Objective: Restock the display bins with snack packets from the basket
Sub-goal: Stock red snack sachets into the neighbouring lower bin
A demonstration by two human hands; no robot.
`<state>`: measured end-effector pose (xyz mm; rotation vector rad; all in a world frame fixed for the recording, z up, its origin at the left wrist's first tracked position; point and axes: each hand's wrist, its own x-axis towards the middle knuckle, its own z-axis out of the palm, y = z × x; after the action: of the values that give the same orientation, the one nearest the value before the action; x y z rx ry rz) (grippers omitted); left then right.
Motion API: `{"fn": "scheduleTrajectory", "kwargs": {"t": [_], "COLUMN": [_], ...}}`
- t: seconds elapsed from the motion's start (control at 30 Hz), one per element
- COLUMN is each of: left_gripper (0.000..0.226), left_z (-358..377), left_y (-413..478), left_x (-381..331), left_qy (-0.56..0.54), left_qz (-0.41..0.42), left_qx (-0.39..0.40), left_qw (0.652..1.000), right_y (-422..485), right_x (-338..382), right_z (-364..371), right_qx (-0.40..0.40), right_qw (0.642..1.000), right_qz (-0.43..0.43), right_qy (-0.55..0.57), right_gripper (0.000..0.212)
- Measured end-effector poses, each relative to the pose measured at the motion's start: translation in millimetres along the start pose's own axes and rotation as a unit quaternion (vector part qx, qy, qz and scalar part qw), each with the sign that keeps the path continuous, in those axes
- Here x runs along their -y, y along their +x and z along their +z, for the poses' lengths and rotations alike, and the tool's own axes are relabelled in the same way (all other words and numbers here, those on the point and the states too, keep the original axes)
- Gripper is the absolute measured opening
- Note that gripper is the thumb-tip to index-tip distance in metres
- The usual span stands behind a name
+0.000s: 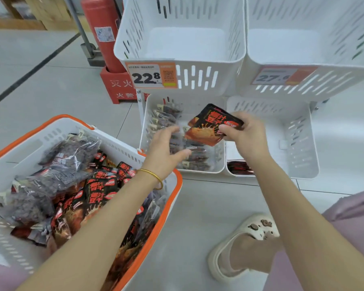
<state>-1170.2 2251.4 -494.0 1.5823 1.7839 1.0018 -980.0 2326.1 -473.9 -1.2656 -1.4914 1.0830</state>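
My right hand (245, 135) pinches a black-and-orange snack packet (208, 127) above the gap between the two lower white bins. My left hand (166, 148) hovers with relaxed fingers and holds nothing, over the lower left bin (143, 131), which holds several clear packets of dark snacks. The lower right bin (298, 143) has a dark red packet (239, 168) at its front. A white basket with an orange rim (172, 198) sits on the floor at the left, full of black-and-orange packets (99, 194) and clear dark packets (69, 152).
Two upper white bins (179, 51) (309, 49) stand bare inside, with price tags (151, 75) on their fronts. A red fire extinguisher (101, 32) in its stand is behind on the left. My foot in a cream clog (242, 244) rests on the tiled floor.
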Motion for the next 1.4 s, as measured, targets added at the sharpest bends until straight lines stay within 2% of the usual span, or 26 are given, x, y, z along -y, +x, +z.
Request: {"fn": "scheduleTrajectory", "kwargs": {"t": [0.07, 0.13, 0.23, 0.37, 0.47, 0.6, 0.67, 0.73, 0.83, 0.87, 0.9, 0.97, 1.03, 1.07, 1.1, 1.17, 1.27, 1.4], "left_gripper": [0.06, 0.055, 0.047, 0.041, 0.033, 0.017, 0.019, 0.024, 0.029, 0.029, 0.029, 0.03, 0.029, 0.03, 0.034, 0.043, 0.046, 0.044], "left_z": [16.9, 32.1, 47.3, 54.0, 51.6, 32.7, 16.9, 2.7, -9.4, -10.9, -12.3, -16.3, -22.0, -25.1, -27.3, -30.1, -30.2, -26.6], "left_y": [1.0, 1.5, 1.4, 0.4, -0.9, -13.9, -26.3, -37.9, -49.8, -52.7, -56.1, -63.7, -73.2, -78.4, -83.5, -93.4, -101.8, -105.8], "left_x": [1.7, 5.6, 12.9, 18.7, 18.3, 15.9, 15.3, 15.3, 16.3, 16.6, 16.9, 17.4, 18.4, 19.3, 21.2, 25.5, 32.0, 39.8], "left_qy": [0.043, 0.09, 0.105, 0.109, 0.128, 0.197, 0.23, 0.276, 0.347, 0.349, 0.344, 0.323, 0.307, 0.307, 0.309, 0.3, 0.261, 0.224], "left_qz": [-0.002, 0.01, 0.018, 0.037, 0.051, 0.064, 0.034, -0.029, -0.098, -0.108, -0.114, -0.12, -0.118, -0.112, -0.108, -0.107, -0.103, -0.086], "left_qx": [0.041, 0.069, 0.083, 0.08, 0.051, -0.021, 0.016, 0.1, 0.241, 0.274, 0.297, 0.319, 0.336, 0.347, 0.36, 0.379, 0.358, 0.322], "left_qw": [0.998, 0.994, 0.991, 0.99, 0.989, 0.978, 0.972, 0.956, 0.901, 0.889, 0.883, 0.883, 0.882, 0.879, 0.874, 0.869, 0.891, 0.916], "right_y": [12.3, 18.5, 25.9, 37.5, 38.5, 37.5, 36.1, 31.7, 10.3, 0.6, -8.5, -26.6, -45.2, -54.2, -62.2, -74.0, -74.4, -69.2], "right_x": [-22.1, -47.8, -77.2, -96.5, -113.5, -136.1, -135.2, -122.1, -80.5, -63.3, -46.3, -23.9, -19.6, -23.2, -29.4, -39.3, -46.7, -51.5], "right_z": [-26.6, -45.3, -62.5, -75.5, -66.0, -50.2, -48.4, -45.7, -23.4, -8.8, 8.4, 45.0, 76.5, 86.8, 93.9, 101.5, 108.6, 108.7], "right_qx": [-0.067, -0.103, -0.136, -0.146, -0.081, 0.068, 0.081, 0.036, -0.091, -0.098, -0.07, 0.063, 0.19, 0.221, 0.235, 0.235, 0.234, 0.257], "right_qw": [0.991, 0.977, 0.967, 0.959, 0.962, 0.948, 0.944, 0.947, 0.957, 0.963, 0.969, 0.962, 0.917, 0.893, 0.878, 0.885, 0.912, 0.915], "right_qz": [-0.011, 0.026, 0.083, 0.09, 0.096, 0.143, 0.167, 0.169, 0.079, 0.039, 0.009, -0.025, -0.035, -0.04, -0.043, -0.032, -0.03, -0.042], "right_qy": [-0.112, -0.186, -0.198, -0.224, -0.242, -0.275, -0.271, -0.272, -0.262, -0.247, -0.239, -0.264, -0.35, -0.39, -0.414, -0.401, -0.335, -0.309], "right_gripper": [0.021, 0.02, 0.022, 0.024, 0.025, 0.034, 0.037, 0.037, 0.033, 0.028, 0.023, 0.016, 0.028, 0.035, 0.04, 0.043, 0.046, 0.05]}}
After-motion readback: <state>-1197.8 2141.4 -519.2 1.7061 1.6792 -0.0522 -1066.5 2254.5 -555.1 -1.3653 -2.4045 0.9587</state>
